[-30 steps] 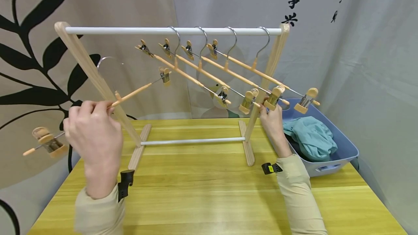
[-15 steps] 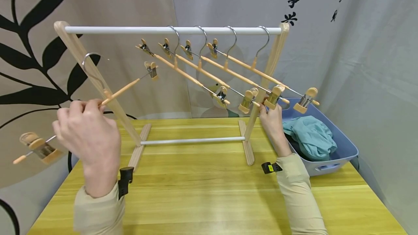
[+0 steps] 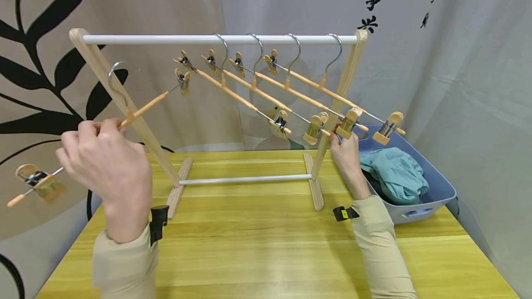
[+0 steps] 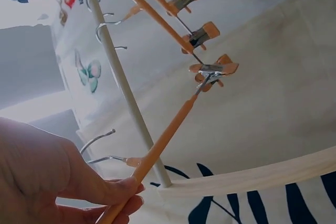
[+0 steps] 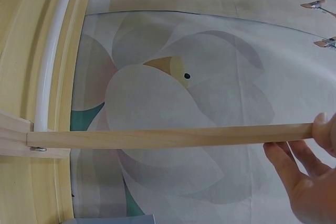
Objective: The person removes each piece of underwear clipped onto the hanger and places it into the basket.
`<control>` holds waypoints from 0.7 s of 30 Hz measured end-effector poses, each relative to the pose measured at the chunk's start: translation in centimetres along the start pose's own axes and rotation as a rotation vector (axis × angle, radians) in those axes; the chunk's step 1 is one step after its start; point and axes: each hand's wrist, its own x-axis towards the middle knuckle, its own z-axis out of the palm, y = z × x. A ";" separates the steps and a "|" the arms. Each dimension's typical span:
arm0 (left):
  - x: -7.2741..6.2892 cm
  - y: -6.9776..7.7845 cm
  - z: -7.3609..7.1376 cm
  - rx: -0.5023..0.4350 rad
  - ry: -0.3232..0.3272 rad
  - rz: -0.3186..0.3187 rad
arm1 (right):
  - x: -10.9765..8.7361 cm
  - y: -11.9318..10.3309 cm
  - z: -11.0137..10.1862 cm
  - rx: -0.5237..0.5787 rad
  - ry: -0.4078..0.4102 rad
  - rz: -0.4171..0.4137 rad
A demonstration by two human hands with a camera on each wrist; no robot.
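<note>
My left hand [image 3: 110, 170] grips a wooden clip hanger [image 3: 149, 105] by its bar, left of the rack. In the left wrist view, the thumb and fingers pinch the bar [image 4: 165, 132], and the hook [image 4: 97, 150] overlaps the area beside the rail. In the head view, that hook stands in front of the rack's left post, below the white top rail [image 3: 166, 39]. Several matching hangers [image 3: 238, 91] hang from the rail's right half, their clips holding nothing. My right hand [image 3: 348, 153] holds the rack's right post [image 5: 157, 138] between thumb and fingers.
A blue basket [image 3: 442, 188] holding a teal cloth [image 3: 399, 176] and something dark stands at the table's right. The rack's feet [image 3: 313, 188] rest on the wooden table [image 3: 249, 253]. Behind it hangs a printed curtain [image 3: 174, 86].
My left hand has moved left and slightly up, carrying the hanger away from the hanging ones. Its hook has also shifted left. The right hand stays at the post.
</note>
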 end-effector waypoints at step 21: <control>2.5 1.8 0.0 0.057 -0.041 -0.062 | 0.0 -0.1 -0.1 -0.008 -0.007 -0.002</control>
